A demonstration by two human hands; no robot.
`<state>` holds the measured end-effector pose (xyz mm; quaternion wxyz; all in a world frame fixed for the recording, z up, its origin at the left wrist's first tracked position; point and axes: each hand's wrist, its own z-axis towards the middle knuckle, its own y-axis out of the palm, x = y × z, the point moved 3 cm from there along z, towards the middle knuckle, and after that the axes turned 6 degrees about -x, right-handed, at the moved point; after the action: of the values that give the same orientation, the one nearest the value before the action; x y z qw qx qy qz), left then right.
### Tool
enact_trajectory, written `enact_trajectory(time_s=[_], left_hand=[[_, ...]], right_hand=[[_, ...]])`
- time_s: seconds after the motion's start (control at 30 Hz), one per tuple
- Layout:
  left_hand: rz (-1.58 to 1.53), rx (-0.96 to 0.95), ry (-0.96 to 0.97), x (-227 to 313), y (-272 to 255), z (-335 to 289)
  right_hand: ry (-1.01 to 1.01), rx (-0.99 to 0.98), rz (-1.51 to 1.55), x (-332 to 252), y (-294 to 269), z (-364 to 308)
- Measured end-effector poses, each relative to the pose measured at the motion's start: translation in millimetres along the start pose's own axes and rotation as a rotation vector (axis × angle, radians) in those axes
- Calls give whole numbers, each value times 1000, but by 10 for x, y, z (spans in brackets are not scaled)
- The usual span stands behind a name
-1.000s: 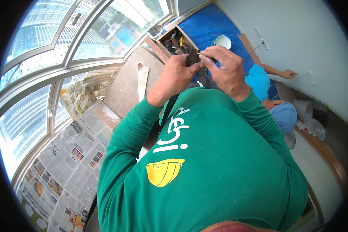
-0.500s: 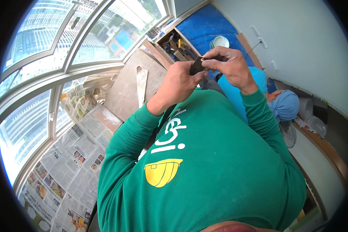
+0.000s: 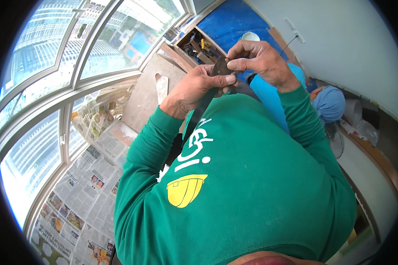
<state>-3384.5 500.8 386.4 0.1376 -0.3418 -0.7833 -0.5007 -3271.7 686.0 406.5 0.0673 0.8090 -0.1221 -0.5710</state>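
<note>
Up in front of my chest, my left hand [image 3: 192, 86] is closed on a dark brown flat piece [image 3: 220, 67] that looks like leather, thumb laid across its lower edge. A black strap [image 3: 202, 109] runs down from there across my green sweatshirt. Just to the right, my right hand [image 3: 267, 64] is closed in a pinch, thumb and forefinger meeting at the brown piece's upper right corner. Whatever sits between those fingertips is too small to make out.
Beyond my hands stands a wooden box [image 3: 194, 37] of tools, beside a blue floor sheet [image 3: 234, 20] with a white bucket [image 3: 250, 36]. Close on my right is a person in blue [image 3: 269, 104]. Newspaper [image 3: 86, 190] and a board [image 3: 141, 95] lie left, by the windows.
Both hands have shifted slightly, and the brown piece is tipped more upright and shows more of its face. More of the black strap is visible below my left hand.
</note>
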Motion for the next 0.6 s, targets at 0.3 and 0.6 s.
enact_trajectory(time_s=[0.3, 0.6], left_hand=[[-46, 67, 54, 83, 13, 42], [-97, 167, 96, 15, -409, 91]], right_hand=[[32, 122, 65, 37, -20, -48], [-288, 392, -398, 191, 426, -166]])
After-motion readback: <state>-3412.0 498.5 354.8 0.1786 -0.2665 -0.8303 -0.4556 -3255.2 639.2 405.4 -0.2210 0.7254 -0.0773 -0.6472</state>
